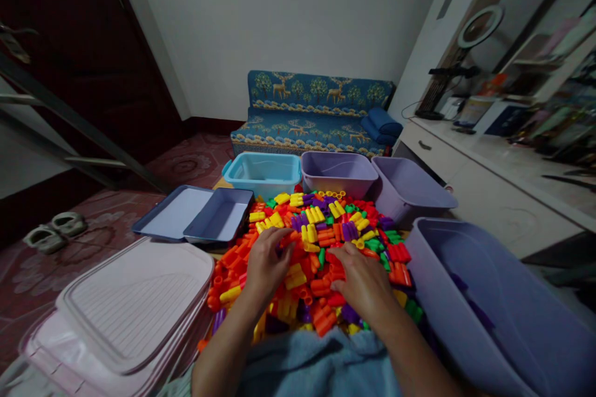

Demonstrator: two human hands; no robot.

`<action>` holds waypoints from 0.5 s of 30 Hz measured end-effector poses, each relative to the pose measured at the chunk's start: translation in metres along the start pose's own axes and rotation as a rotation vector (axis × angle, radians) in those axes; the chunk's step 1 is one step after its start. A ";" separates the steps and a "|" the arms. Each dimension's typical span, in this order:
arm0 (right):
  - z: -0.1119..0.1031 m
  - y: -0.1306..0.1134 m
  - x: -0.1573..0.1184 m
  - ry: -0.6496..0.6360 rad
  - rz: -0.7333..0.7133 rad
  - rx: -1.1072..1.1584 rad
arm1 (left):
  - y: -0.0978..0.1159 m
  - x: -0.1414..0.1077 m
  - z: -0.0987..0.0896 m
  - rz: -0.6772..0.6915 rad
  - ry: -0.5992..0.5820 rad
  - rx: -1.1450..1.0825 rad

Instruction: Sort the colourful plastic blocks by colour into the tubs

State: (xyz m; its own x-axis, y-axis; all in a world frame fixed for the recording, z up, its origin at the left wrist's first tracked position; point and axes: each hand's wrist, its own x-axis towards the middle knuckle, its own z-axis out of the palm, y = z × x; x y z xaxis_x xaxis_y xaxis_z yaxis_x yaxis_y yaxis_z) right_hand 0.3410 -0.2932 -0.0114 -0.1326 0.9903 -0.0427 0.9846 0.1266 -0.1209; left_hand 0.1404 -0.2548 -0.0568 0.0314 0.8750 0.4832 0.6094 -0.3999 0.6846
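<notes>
A wide heap of red, orange, yellow, green and purple plastic pieces (321, 285) covers the surface before me. My left hand (269, 258) is over the left-middle of the heap, its fingers curled round something I cannot make out; a purple bit shows beside the fingertips. To its right, my right hand (361, 276) rests on the heap, thumb apart from the fingers, with red pieces showing between them. Whether it grips one of these is unclear. At the right, a large purple bin (465, 298) holds a few dark purple pieces.
Behind the heap stand a light blue bin (263, 186) and two purple bins (342, 189). A shallow grey-blue tray (218, 217) lies at the left, above stacked pale pink lids (135, 298). A patterned sofa (316, 118) is beyond; a cluttered white desk (493, 149) stands right.
</notes>
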 end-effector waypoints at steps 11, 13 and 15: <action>0.008 -0.004 0.021 0.228 0.077 0.200 | 0.012 0.005 -0.006 -0.588 -0.033 -0.847; 0.009 -0.002 0.020 0.296 0.071 0.295 | 0.012 0.005 -0.008 -0.654 -0.049 -0.938; 0.007 0.001 0.017 0.324 0.060 0.348 | 0.011 0.005 -0.010 -0.702 -0.038 -0.998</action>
State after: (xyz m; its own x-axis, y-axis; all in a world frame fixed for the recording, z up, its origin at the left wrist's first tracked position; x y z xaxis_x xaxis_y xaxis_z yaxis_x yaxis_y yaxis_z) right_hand 0.3385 -0.2771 -0.0194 0.0202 0.9693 0.2452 0.8852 0.0966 -0.4550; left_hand 0.1396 -0.2572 -0.0415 -0.0262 0.9860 -0.1648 -0.3721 0.1434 0.9170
